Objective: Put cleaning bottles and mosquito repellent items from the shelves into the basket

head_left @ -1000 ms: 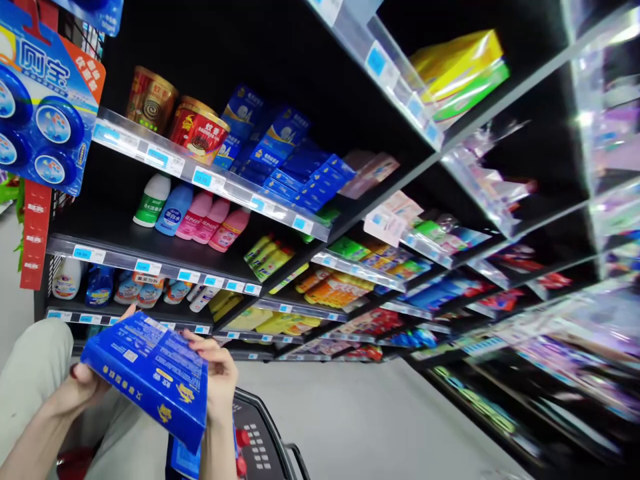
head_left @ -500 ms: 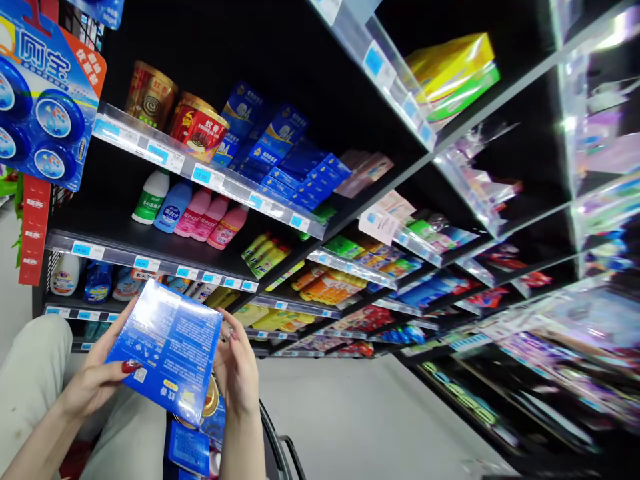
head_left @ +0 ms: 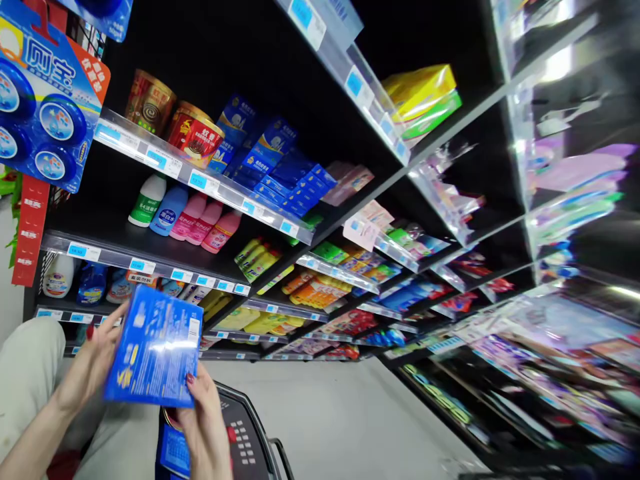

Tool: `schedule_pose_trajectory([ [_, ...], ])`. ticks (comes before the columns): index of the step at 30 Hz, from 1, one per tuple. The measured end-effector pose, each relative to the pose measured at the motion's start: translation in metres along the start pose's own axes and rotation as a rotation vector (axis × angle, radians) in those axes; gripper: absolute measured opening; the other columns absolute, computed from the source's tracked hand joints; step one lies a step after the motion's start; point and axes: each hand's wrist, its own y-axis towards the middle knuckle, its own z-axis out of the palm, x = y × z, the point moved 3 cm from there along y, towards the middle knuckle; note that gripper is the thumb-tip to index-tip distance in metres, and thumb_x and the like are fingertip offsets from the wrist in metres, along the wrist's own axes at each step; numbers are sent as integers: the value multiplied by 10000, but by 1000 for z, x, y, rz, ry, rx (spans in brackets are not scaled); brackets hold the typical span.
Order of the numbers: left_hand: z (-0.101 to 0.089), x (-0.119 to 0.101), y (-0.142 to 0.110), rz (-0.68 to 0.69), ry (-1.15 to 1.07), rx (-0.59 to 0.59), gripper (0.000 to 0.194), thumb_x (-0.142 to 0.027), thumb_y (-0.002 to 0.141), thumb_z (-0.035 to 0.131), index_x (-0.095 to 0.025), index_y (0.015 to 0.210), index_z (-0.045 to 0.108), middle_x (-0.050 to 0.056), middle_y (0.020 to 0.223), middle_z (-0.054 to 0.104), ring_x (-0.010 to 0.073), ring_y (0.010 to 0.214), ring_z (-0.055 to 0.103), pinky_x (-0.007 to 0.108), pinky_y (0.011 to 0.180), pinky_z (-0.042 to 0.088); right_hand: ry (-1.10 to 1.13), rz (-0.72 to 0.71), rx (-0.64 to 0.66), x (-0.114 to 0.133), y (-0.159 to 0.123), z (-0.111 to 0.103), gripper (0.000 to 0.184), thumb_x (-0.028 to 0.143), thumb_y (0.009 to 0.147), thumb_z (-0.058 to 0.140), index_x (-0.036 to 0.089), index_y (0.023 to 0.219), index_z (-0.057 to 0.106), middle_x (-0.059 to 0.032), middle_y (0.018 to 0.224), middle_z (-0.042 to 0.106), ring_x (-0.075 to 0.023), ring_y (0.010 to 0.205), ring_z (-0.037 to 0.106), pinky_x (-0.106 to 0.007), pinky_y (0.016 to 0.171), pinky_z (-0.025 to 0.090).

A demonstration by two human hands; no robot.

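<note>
A flat blue mosquito coil box [head_left: 157, 347] with white print and a barcode is held up in front of my knees. My left hand [head_left: 93, 363] grips its left edge, fingers reaching behind the upper corner. At the lower right corner, my right hand [head_left: 203, 403] pinches the box, the thumb lying on the printed face. Part of both hands' fingers is hidden by the box. Beneath it, another blue printed pack [head_left: 175, 452] and part of a gold round rim show near my lap.
Shelves ahead hold mosquito coil tins [head_left: 197, 137], blue boxes [head_left: 273, 150] and bottles [head_left: 203, 220]. A hanging blue toilet-cleaner pack [head_left: 63, 130] is at the left. A black device with a keypad [head_left: 243, 437] stands beside my right arm. Grey floor [head_left: 320, 407] lies beyond.
The box has turned in my hands, so its print runs another way and a barcode shows. My right hand has slid down to the lower corner; my left has moved up the edge.
</note>
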Motion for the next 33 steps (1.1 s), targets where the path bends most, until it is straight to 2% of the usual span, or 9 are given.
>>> schedule_pose_trajectory([
  [3, 9, 14, -1, 51, 19, 166, 870, -649, 607, 750, -244, 1346, 531, 120, 1293, 622, 358, 1211, 540, 407, 983, 466, 111, -147, -106, -28, -8, 22, 347, 393, 695, 755, 223, 988, 676, -56, 1059, 707, -190, 956, 657, -363, 945, 508],
  [7, 15, 24, -1, 26, 198, 6, 613, -424, 715, 778, -241, 1266, 579, 96, 1227, 664, 299, 1140, 600, 342, 942, 493, 119, -145, -87, -49, -21, 52, 670, 314, 674, 790, 265, 1288, 526, -62, 1211, 655, -218, 1131, 605, -442, 1088, 399],
  [11, 18, 19, -3, -19, 131, -91, 505, -425, 726, 767, -184, 1148, 628, 91, 1094, 722, 285, 1002, 669, 320, 829, 545, 31, -137, -164, -49, -32, 51, 901, 302, 618, 848, 236, 1395, 397, -88, 1225, 652, -245, 1153, 601, -432, 1053, 439],
  [14, 17, 14, -5, -30, 76, -118, 518, -428, 712, 776, -178, 1143, 635, 86, 1058, 734, 281, 969, 682, 307, 781, 555, 20, -190, -248, -37, -36, 35, 849, 396, 676, 806, 242, 1399, 388, -98, 1191, 669, -261, 1108, 628, -439, 950, 515],
  [19, 15, 10, -6, -14, 133, -55, 446, -400, 766, 740, -185, 1143, 640, 76, 1081, 729, 257, 980, 678, 256, 732, 548, 33, -212, -227, -23, -34, 17, 691, 434, 719, 769, 257, 1321, 479, -94, 1149, 680, -251, 993, 669, -417, 833, 565],
  [27, 10, 11, 0, -34, 153, -32, 551, -427, 767, 732, -203, 1243, 569, 91, 1209, 675, 292, 1107, 624, 291, 795, 549, -16, -193, -265, -24, -34, 16, 605, 429, 727, 758, 217, 1235, 506, -91, 1103, 685, -243, 955, 670, -412, 796, 569],
  [30, 8, 17, 3, -25, 220, -81, 623, -481, 755, 723, -211, 1287, 543, 96, 1311, 613, 312, 1238, 532, 349, 956, 493, -260, -392, -428, -24, -39, 14, 409, 395, 763, 733, 199, 1089, 583, -60, 963, 704, -211, 836, 681, -363, 732, 581],
  [32, 6, 27, 1, 0, 249, -125, 623, -496, 748, 723, -237, 1288, 553, 69, 1386, 554, 287, 1346, 416, 348, 1087, 379, -576, -741, -558, -22, -47, 20, 257, 295, 771, 734, 205, 986, 625, -32, 843, 686, -183, 743, 662, -323, 668, 578],
  [33, 6, 34, -2, -9, 217, -122, 613, -507, 729, 733, -244, 1261, 581, 58, 1396, 546, 281, 1375, 375, 347, 1119, 339, -747, -948, -558, -23, -51, 27, 222, 230, 778, 722, 213, 984, 639, -27, 812, 671, -178, 727, 648, -329, 664, 577],
])
